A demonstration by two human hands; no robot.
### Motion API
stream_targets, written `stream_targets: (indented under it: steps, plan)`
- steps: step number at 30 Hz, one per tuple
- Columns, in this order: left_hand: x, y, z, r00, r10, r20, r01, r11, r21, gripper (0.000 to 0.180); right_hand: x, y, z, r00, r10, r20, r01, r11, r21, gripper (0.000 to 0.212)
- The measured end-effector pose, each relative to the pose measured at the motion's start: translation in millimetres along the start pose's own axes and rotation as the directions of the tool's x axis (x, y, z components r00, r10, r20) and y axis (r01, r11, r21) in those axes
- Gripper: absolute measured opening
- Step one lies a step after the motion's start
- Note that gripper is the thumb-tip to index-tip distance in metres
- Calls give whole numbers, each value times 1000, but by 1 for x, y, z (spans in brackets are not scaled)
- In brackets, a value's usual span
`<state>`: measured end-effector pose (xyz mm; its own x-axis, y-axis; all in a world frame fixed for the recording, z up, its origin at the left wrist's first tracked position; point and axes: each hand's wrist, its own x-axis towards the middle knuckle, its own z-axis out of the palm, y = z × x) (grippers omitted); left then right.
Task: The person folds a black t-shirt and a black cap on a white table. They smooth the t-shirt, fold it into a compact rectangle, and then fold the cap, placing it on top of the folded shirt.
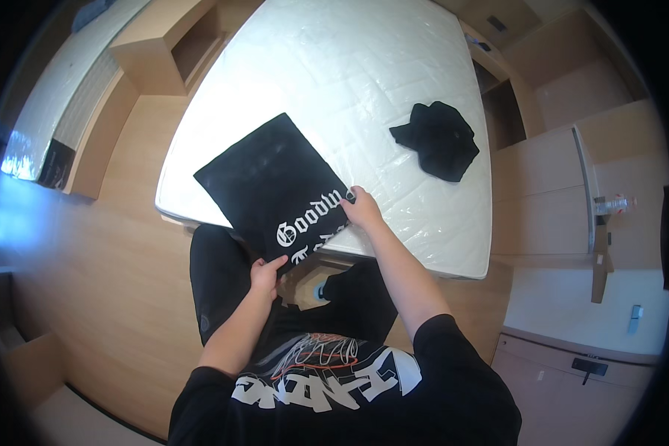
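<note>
Plastic-wrapped white mattress before me. Over its near edge, a squarish black cloth with white lettering, left hand and right hand pinching its near side, seemingly to keep it flat; crumpled black cloth lies mattress-right.

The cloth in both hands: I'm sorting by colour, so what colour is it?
The cloth is black with white lettering, best seen in the head view.

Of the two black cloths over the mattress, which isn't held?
The crumpled black cloth at right on the white plastic-covered mattress; the spread, white-lettered black cloth is gripped by the left hand and right hand.
</note>
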<state>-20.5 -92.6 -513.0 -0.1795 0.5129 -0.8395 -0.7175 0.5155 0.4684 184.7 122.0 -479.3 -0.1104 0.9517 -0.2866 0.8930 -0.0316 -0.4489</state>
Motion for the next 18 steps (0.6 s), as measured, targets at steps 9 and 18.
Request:
stream_targets:
  steps: [9,18]
  plan:
    - [-18,52,-23,973,-21,230,19,1000,12,23,-27,29,-23,864,137,485,-395,783,482,34]
    - [-16,80,-25,932,-316,178,206,865,458,17,-154,76,-19,683,298,667,-725,165,669,20]
